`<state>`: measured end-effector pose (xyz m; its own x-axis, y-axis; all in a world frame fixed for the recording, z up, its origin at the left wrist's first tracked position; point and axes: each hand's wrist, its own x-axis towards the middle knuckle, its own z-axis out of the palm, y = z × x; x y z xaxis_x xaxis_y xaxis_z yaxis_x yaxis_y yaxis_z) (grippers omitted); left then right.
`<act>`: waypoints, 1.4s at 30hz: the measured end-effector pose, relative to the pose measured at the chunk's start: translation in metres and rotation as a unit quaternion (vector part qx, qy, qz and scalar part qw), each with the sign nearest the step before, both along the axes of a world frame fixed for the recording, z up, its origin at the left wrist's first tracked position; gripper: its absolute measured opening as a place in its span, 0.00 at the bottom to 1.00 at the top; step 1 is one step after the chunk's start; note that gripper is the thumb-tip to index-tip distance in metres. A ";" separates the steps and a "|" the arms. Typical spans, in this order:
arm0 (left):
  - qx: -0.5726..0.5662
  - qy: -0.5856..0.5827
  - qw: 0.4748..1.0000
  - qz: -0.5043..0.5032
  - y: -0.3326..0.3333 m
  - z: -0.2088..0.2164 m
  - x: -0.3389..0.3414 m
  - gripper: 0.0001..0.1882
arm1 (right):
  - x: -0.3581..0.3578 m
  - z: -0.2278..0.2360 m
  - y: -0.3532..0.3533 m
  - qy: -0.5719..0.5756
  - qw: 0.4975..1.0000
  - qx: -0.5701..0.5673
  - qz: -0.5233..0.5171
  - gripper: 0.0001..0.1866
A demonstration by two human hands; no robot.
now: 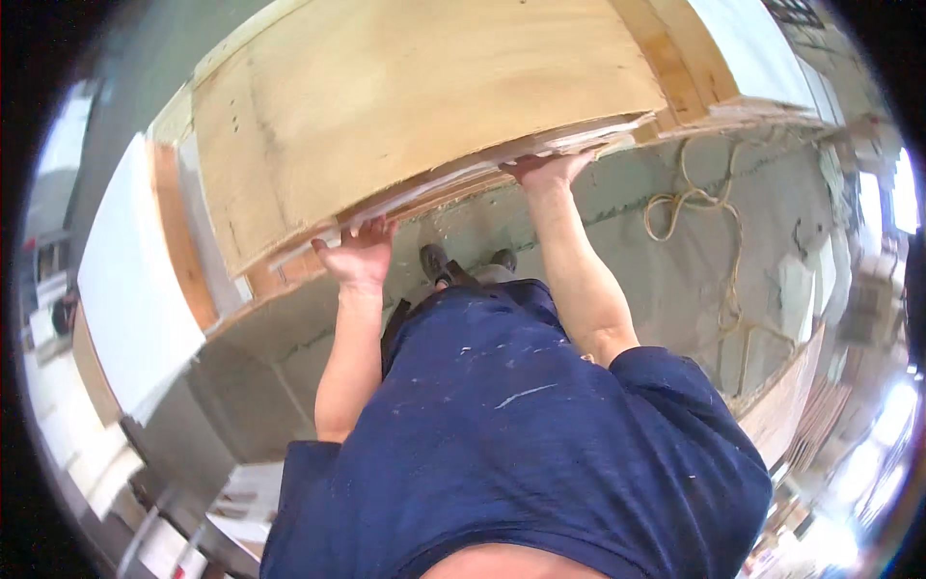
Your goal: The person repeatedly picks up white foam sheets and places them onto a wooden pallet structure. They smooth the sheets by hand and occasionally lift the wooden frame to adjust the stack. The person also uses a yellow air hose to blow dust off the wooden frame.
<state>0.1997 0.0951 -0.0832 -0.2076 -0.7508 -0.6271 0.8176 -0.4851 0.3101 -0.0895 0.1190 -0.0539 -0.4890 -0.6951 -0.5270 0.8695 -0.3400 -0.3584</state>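
Two hands along one edge of a broad wooden panel

We see the left hand (pixel 359 256) and the right hand (pixel 548 172) set well apart along the near edge of a wooden panel (pixel 424 96), which stretches away beyond both of them. The spacing looks chosen for balance: with a hand toward either end, neither side of so wide a sheet should swing or dip. The left palm is turned up into view with the thumb spread and the fingers reaching up to the edge; the right hand's fingertips vanish at the underside. Both hands touch the panel, but we can't make out whether either closes around it, nor how much weight they carry.

Outside the left hand we find a timber strip (pixel 183 232) and, past it, a white panel (pixel 135 280); beyond the right hand, a timber piece (pixel 675 58) stands beside another white surface (pixel 757 48). These seem to border the wooden panel, likely leaving only its near edge handy to hold.

The shoes (pixel 434 259) show between the two hands, presumably keeping the body centred. A rope (pixel 712 200) lies on the floor (pixel 637 261), to the right of the right forearm.
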 end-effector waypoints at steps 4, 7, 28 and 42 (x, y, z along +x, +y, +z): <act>0.105 0.031 0.993 0.038 -0.011 0.014 0.003 0.49 | -0.048 -0.017 0.010 -0.028 0.997 0.032 -0.069 0.52; 0.026 -0.034 0.999 0.030 -0.010 0.003 0.027 0.48 | -0.060 0.003 0.018 0.081 0.996 0.027 -0.028 0.58; -0.277 -0.872 0.403 0.034 -0.026 0.165 0.266 0.28 | 0.080 0.077 0.092 0.230 0.930 -0.116 0.261 0.36; -0.105 -0.664 0.701 0.238 0.022 0.072 0.434 0.34 | 0.522 0.084 -0.171 0.479 0.649 0.066 0.588 0.46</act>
<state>0.6334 0.1172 -0.0116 0.7594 -0.6421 0.1052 -0.2068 -0.0850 0.9747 0.4330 -0.0519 0.0299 0.1910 -0.8641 -0.4658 -0.1431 0.4449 -0.8841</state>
